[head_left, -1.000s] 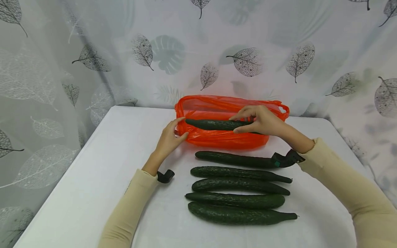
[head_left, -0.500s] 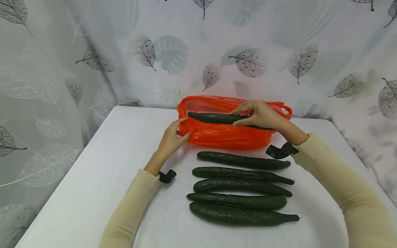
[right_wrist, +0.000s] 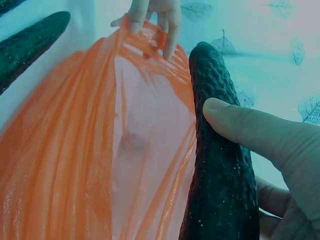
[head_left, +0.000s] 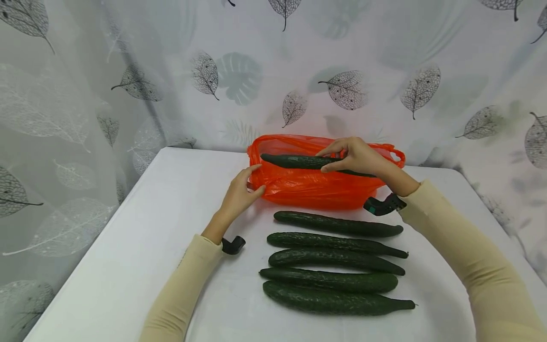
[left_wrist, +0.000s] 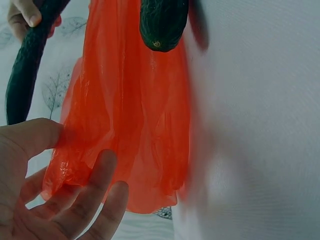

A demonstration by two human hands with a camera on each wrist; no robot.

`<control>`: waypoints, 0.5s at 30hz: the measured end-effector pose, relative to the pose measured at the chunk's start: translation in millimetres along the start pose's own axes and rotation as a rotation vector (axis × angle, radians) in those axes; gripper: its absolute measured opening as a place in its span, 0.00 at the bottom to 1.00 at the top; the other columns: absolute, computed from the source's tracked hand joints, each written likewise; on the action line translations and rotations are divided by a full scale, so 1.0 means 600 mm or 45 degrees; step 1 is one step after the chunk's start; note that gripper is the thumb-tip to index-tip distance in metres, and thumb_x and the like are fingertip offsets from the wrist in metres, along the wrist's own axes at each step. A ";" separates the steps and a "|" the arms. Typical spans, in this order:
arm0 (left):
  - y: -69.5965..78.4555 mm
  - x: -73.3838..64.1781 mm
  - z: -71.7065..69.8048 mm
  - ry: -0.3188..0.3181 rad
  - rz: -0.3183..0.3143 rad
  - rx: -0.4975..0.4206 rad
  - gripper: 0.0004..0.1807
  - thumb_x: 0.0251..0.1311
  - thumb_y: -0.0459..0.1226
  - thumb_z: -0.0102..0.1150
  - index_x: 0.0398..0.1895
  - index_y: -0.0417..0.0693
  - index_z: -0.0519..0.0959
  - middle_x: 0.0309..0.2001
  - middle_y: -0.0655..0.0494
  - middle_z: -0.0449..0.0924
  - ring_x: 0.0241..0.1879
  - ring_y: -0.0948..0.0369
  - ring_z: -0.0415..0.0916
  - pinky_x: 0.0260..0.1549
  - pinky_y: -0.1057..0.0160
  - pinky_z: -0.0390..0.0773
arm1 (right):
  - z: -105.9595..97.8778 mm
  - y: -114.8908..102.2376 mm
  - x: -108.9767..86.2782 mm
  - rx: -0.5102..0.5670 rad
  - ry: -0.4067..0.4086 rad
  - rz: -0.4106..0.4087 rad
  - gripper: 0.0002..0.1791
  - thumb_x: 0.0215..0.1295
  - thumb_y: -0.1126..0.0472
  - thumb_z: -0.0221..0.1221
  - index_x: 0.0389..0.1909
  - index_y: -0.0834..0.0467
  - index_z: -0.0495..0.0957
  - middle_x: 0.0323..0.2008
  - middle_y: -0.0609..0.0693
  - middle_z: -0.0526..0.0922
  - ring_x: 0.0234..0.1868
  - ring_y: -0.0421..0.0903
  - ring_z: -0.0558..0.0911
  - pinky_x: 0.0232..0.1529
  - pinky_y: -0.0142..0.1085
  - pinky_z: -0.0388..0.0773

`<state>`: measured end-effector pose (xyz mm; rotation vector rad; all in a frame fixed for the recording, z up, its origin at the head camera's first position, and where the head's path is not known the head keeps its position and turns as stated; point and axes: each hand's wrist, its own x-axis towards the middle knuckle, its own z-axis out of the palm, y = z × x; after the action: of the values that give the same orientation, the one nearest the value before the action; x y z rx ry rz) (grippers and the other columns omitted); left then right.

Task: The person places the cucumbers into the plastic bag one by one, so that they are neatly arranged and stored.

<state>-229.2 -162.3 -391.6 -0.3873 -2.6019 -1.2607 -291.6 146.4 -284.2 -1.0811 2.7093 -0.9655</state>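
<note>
In the head view, my right hand (head_left: pixel 360 156) pinches a dark green cucumber (head_left: pixel 292 161) between thumb and fingers, holding it level over the opening of a red plastic bag (head_left: pixel 314 194). The right wrist view shows my thumb (right_wrist: pixel 245 125) lying on the bumpy skin of this cucumber, with the bag's mouth beside it. At the bag's left end is my left hand (head_left: pixel 236 195). Its thumb and fingers are spread apart and touch the thin film, as the left wrist view shows (left_wrist: pixel 75 195). What lies inside the bag is hard to see.
Several more cucumbers lie side by side on the white table (head_left: pixel 141 228), in front of the bag. Closest to the bag is one cucumber (head_left: pixel 337 224); the nearest to me is a thick one (head_left: pixel 333 300). A leaf-printed curtain (head_left: pixel 256 61) hangs behind the table.
My right hand has raised the cucumber slightly and moved it back over the bag's opening, then held nearly still. My left hand stays at the bag's left end. The view has shifted slightly.
</note>
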 end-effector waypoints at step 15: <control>0.002 -0.002 0.002 -0.013 -0.016 0.010 0.32 0.61 0.36 0.63 0.68 0.42 0.66 0.59 0.43 0.73 0.42 0.50 0.76 0.40 0.57 0.82 | 0.023 0.013 0.026 0.038 -0.017 -0.026 0.19 0.56 0.62 0.70 0.50 0.60 0.84 0.46 0.56 0.83 0.37 0.49 0.70 0.29 0.37 0.63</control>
<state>-228.1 -160.9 -391.8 -0.3776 -2.6206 -1.2555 -303.8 133.4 -297.1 -1.1076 2.6697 -0.9943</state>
